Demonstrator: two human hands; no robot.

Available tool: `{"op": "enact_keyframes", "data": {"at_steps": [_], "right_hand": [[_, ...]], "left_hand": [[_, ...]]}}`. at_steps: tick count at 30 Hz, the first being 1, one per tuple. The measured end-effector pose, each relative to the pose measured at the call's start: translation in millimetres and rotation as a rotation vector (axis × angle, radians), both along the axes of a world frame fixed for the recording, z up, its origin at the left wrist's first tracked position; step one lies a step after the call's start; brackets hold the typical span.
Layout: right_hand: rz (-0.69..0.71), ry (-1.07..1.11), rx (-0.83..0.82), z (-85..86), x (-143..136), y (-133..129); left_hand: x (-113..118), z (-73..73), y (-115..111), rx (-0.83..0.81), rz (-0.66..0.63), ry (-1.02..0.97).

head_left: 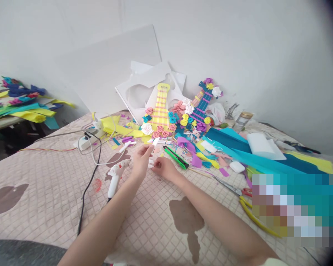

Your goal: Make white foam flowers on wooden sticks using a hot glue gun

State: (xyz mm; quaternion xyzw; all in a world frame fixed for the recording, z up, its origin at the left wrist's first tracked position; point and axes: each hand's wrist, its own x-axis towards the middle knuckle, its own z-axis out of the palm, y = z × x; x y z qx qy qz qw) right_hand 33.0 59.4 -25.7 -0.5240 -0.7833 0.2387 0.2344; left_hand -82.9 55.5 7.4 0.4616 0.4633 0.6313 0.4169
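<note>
My left hand (142,158) pinches a small white paper piece (155,142) between thumb and fingertips, its tip pointing up. Beside it, my right hand (164,168) is closed, fingers curled around the end of a white strip (150,163); whether both white bits are one piece cannot be told. A white hot glue gun (115,179) lies left of my left wrist. Just beyond my right hand rests a green utility knife (176,157). Behind the hands stand a yellow flower-trimmed guitar shape (162,107) and a dark blue one (202,105).
Scissors (229,185) and yellow-handled pliers (256,218) lie to the right, near a pixelated patch. Teal crepe paper (238,149), a glass jar (242,120) and paper scraps spread behind. Cables run from a power strip (89,139) at left. White boards (122,62) lean on the wall.
</note>
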Motion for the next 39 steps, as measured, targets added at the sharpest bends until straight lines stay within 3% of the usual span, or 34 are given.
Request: {"op": "enact_keyframes", "data": {"at_steps": [4, 10, 16, 19, 24, 39], "right_hand": [[0.068, 0.112, -0.048, 8.0, 12, -6], [0.129, 0.168, -0.058, 27.8, 62, -29], [0.078, 0.207, 0.140, 27.7, 97, -45], [0.049, 0.251, 0.163, 24.0, 102, -45], [0.007, 0.338, 0.041, 25.7, 103, -46], [-0.069, 0.459, -0.090, 18.5, 107, -41]], "left_hand": [[-2, 2.0, 0, 0.011, -0.001, 0.062], [5, 2.3, -6, -0.006, -0.131, 0.241], [19, -10.1, -14, -0.033, -0.277, 0.414], [23, -14.0, -17, -0.038, -0.336, 0.496], [27, -11.2, -23, 0.002, -0.399, 0.586], [28, -8.6, -27, -0.036, -0.536, 0.597]]}}
